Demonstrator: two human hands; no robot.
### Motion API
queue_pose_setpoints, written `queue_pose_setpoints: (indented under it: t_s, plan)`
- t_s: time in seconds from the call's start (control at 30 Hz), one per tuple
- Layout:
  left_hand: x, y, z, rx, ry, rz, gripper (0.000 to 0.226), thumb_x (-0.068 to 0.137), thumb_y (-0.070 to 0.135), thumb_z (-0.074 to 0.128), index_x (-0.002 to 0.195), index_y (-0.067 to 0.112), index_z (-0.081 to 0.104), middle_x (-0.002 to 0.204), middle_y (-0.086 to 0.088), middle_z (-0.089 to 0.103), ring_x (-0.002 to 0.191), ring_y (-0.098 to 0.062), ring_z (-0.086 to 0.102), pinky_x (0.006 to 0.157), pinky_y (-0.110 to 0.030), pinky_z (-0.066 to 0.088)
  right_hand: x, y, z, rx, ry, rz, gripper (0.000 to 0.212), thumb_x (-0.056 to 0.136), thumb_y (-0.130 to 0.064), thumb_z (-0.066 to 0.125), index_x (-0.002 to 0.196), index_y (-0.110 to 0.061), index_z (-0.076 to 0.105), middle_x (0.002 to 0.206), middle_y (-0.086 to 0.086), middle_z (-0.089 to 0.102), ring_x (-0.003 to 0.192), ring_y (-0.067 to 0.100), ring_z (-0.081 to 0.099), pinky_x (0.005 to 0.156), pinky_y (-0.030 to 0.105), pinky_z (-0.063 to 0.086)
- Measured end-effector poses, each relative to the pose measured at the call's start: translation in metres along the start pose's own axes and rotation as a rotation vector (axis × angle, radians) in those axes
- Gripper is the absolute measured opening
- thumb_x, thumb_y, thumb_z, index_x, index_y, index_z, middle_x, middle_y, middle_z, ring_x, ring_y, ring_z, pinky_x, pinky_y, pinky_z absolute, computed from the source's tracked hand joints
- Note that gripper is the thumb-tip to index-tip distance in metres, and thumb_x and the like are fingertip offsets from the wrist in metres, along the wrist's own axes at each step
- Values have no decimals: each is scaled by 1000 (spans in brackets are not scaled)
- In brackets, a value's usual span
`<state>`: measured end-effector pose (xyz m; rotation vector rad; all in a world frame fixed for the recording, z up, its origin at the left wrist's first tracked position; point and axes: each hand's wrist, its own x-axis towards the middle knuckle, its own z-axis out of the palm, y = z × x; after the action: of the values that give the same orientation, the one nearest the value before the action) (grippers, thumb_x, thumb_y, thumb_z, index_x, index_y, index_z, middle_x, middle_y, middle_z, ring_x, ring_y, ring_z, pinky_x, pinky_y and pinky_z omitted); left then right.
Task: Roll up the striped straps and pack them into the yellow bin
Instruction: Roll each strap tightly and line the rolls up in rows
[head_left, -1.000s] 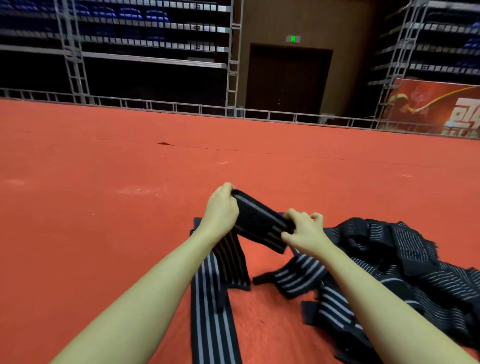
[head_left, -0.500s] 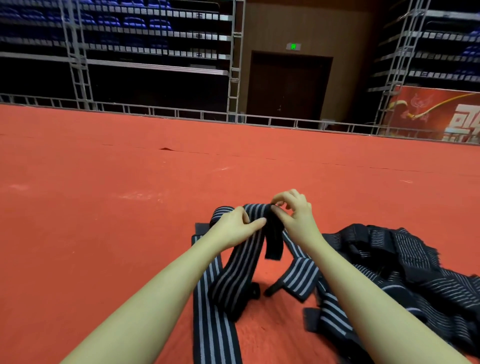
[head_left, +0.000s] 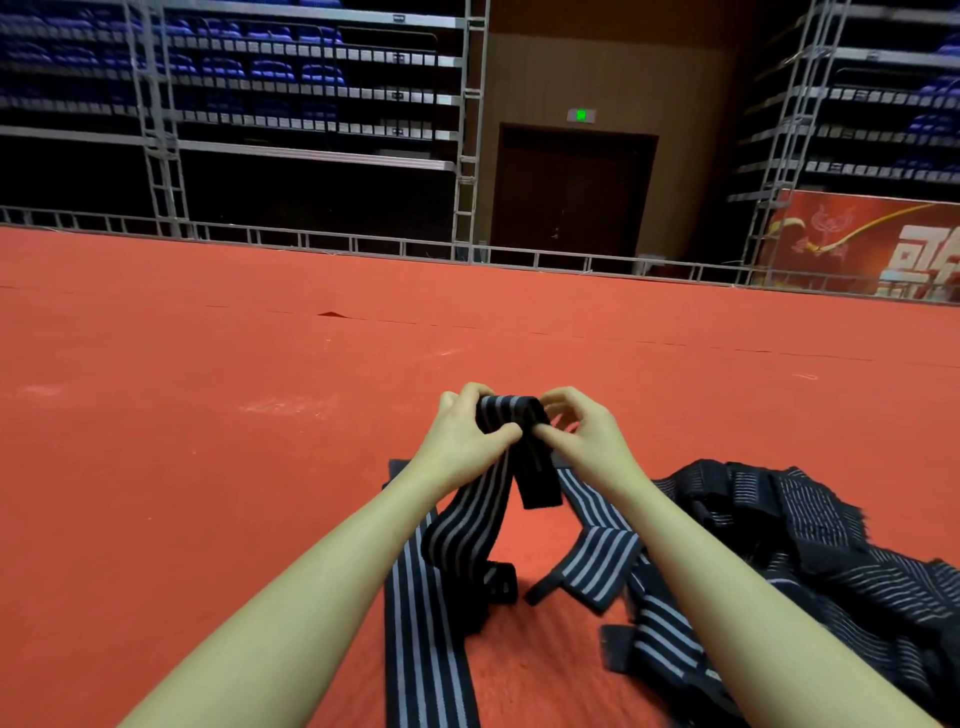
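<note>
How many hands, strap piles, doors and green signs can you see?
Hands: 2, the left hand and the right hand, both gripping one striped strap
Piles of loose straps: 1, the heap on the red floor
Doors: 1, the dark door
Green signs: 1, the sign above it
Total: 5

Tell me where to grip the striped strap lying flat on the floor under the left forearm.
Pinch the flat strap across its width near its far end, coming from above: it lies flat on the red floor, so only its edges give purchase. Both hands are now busy with the held strap.
</note>
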<state>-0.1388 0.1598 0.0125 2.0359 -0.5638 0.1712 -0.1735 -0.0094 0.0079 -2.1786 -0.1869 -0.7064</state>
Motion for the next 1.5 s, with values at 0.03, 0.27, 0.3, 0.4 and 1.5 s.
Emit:
queue_pose_setpoints:
  t_s: [0.03, 0.27, 0.3, 0.4, 1.5]
  plan:
    - [0, 1, -2, -34, 28, -7, 38, 83, 29, 63, 117, 21, 47, 112, -2, 40, 94, -13, 48, 80, -23, 36, -1, 6, 1, -66, -44, 38, 17, 80, -6, 69, 92, -18, 65, 88, -2, 59, 74, 8, 50, 70, 24, 40]
    - [1, -3, -19, -185, 48, -32, 34, 84, 20, 64, 115, 16, 51, 117, -6, 41, 100, -16, 47, 78, -24, 39, -2, 17, 5, -62, -13, 199, 7, 89, -16, 62, 85, -18, 67, 69, -4, 53, 65, 11, 48, 63, 22, 37]
    - [1, -4, -19, -197, 54, -24, 36, 84, 19, 64, 117, 15, 50, 118, -6, 41, 102, -16, 46, 78, -23, 38, -3, 16, 6, 5, -68, 216, 6, 89, -16, 62, 88, -20, 66, 73, -4, 57, 67, 11, 51, 66, 24, 39]
    - [1, -5, -19, -269, 94, -3, 43, 76, 23, 68, 116, 17, 52, 123, -9, 47, 107, -16, 46, 88, -25, 35, -7, 9, 14, 180, -351, 242, 32, 79, -24, 62, 110, -31, 61, 109, -2, 62, 98, 14, 60, 85, 29, 48]
    - [-8, -9, -15, 347, 452, 561, 26, 91, 26, 47, 101, 9, 63, 86, -2, 69, 69, -24, 64, 51, -29, 44, 0, -27, 21, 168, 253, -178, 17, 86, -4, 66, 94, -18, 71, 86, -12, 69, 80, -2, 62, 74, 21, 49]
